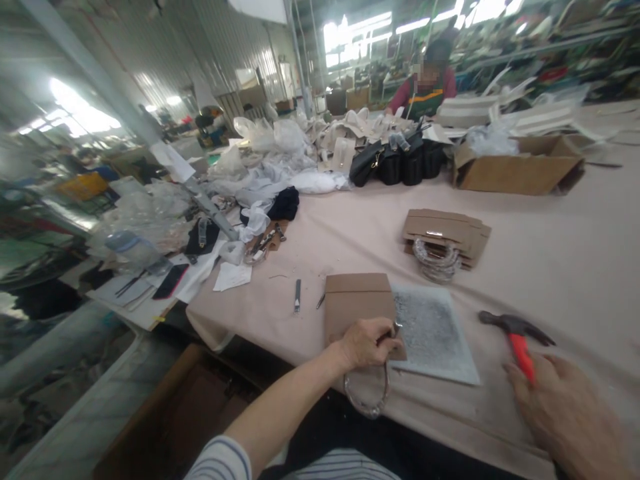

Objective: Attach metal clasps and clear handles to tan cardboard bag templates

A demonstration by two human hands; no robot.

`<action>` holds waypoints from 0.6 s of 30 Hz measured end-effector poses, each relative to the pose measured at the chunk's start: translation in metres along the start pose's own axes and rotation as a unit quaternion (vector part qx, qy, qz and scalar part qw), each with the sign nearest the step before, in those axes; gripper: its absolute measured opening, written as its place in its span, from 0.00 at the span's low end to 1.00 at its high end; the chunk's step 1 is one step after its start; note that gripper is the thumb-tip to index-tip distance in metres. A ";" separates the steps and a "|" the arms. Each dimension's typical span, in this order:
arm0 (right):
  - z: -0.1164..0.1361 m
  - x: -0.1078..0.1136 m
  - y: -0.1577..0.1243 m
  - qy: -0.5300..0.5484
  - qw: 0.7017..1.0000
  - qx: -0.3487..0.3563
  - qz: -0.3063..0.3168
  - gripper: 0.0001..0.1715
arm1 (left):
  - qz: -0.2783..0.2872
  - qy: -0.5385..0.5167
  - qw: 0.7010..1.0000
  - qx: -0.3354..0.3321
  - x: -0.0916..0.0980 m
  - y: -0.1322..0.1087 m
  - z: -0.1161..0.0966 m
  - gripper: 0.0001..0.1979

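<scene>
My left hand (pixel 367 343) is closed on the near edge of a flat brown bag piece (pixel 355 300), where a clear-wrapped curved handle (pixel 367 393) hangs over the table edge. Just right of it lies a worn grey work plate (pixel 433 330). My right hand (pixel 570 413) grips the red handle of a hammer (pixel 517 333), whose dark head rests on the pale table (pixel 550 253) to the right of the plate.
A stack of brown bag pieces with wrapped handles (pixel 445 237) lies mid-table. Small tools (pixel 298 295) lie left of the bag piece. Black bags (pixel 400 163), a cardboard box (pixel 520 170) and heaps of white wrapping (pixel 280 160) fill the far side, where a person (pixel 425 87) sits.
</scene>
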State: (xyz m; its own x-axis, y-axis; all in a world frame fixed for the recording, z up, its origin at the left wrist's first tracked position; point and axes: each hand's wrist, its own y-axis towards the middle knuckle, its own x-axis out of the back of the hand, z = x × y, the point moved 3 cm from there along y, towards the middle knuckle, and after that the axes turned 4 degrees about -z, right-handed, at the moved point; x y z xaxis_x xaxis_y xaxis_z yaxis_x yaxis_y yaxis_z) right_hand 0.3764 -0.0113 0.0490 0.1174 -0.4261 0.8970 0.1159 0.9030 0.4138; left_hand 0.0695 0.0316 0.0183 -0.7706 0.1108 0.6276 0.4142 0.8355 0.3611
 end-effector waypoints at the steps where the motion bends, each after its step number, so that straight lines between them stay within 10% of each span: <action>1: 0.023 0.001 -0.001 0.011 0.999 0.049 -0.021 0.24 | 0.003 0.003 1.000 0.004 0.000 0.000 0.000 0.04; 8: 0.147 -0.038 -0.024 0.177 0.968 0.172 0.033 0.16 | 0.005 -0.042 0.999 0.031 -0.002 -0.003 -0.002 0.07; 11: 0.152 -0.052 -0.031 0.177 0.971 0.155 0.046 0.14 | -0.084 -0.164 0.966 0.183 -0.002 0.004 0.007 0.11; 15: 0.145 -0.055 -0.027 0.170 0.971 0.155 0.062 0.12 | -0.246 -0.336 0.839 0.351 0.022 0.017 0.026 0.23; 18: 0.143 -0.054 -0.022 0.164 0.971 0.161 0.071 0.10 | -0.254 -0.312 0.850 0.340 0.067 0.015 0.040 0.25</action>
State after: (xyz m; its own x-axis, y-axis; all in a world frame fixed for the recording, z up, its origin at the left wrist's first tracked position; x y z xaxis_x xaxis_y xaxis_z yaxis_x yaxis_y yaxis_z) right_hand 0.2267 -0.0001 0.0134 0.4235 -0.2429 0.8727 -0.2335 0.9016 0.3643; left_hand 0.0047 0.0724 0.0383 -0.9609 -0.2713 -0.0549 -0.2616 0.9550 -0.1397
